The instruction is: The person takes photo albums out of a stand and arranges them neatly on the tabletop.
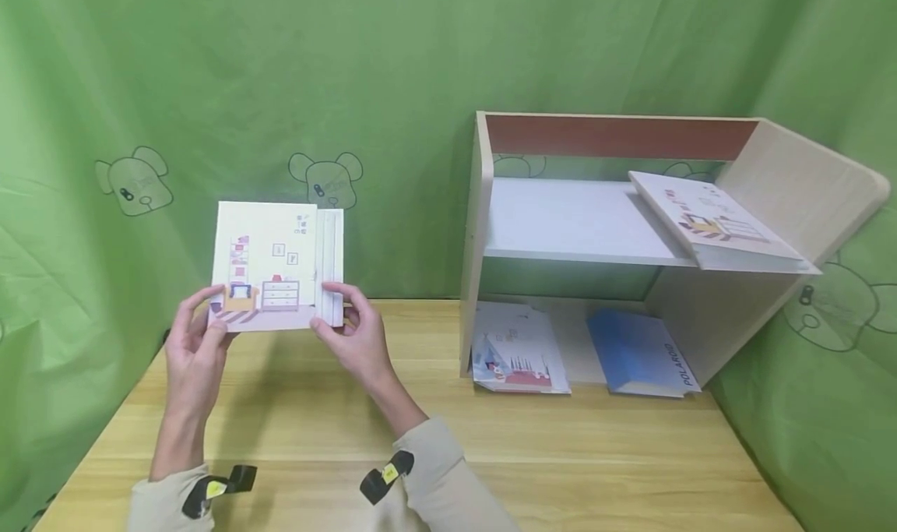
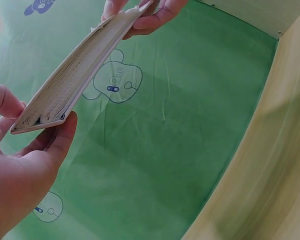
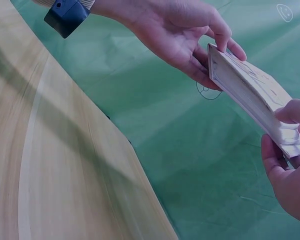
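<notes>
A book (image 1: 266, 236) with a pale cover, printed with a small room scene, is held up above the table between both hands. My left hand (image 1: 192, 357) grips its lower left corner, thumb in front. At the right edge, my right hand (image 1: 359, 341) pinches the book with thumb and fingers; a narrow pale strip shows beyond the cover there. In the left wrist view the page block (image 2: 65, 80) of the book is seen edge-on, the left hand (image 2: 30, 160) around its near end. The right wrist view shows the right hand (image 3: 292, 185) at the book's near end.
To the right stands a two-tier wooden shelf (image 1: 483, 205). A similar illustrated book (image 1: 729, 213) leans on its upper tier. Below lie a white illustrated book (image 1: 518, 353) and a blue book (image 1: 641, 353) marked POLAROID. Green curtain (image 1: 406, 65) hangs behind the wooden table (image 1: 561, 462).
</notes>
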The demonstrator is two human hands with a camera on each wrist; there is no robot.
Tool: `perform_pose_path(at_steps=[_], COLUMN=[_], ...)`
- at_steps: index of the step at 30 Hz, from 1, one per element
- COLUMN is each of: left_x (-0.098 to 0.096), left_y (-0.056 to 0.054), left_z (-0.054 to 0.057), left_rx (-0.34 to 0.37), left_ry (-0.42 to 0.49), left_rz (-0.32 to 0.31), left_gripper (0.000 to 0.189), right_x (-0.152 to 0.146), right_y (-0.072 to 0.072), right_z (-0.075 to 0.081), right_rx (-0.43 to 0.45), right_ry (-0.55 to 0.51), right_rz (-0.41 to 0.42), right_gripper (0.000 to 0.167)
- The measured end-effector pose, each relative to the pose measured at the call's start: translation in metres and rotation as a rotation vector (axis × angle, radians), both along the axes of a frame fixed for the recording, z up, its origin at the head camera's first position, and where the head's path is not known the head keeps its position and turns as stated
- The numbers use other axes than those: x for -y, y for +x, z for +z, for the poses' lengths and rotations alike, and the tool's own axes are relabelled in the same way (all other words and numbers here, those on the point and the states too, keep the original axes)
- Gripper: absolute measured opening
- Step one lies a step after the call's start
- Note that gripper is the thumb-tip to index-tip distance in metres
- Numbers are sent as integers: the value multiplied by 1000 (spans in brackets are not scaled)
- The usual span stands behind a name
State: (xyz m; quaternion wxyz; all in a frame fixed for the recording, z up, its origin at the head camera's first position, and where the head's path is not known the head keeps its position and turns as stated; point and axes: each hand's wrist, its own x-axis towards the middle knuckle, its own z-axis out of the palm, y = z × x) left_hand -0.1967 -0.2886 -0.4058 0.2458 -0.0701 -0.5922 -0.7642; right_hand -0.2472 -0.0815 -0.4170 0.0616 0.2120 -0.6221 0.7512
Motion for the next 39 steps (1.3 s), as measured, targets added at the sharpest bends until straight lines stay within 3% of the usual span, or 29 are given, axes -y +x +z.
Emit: perform_pose_path(at_steps=[39], left_x=[8], left_y=[-18], left_z=[-39], left_rx=[210], left_ry=[-90], left_rz=[73], left_gripper=[49], right_x=[10], right_y=[-13], right_z=[-39], right_rx=[147], right_ry=[36], right_rz=[-66], right_gripper=[50])
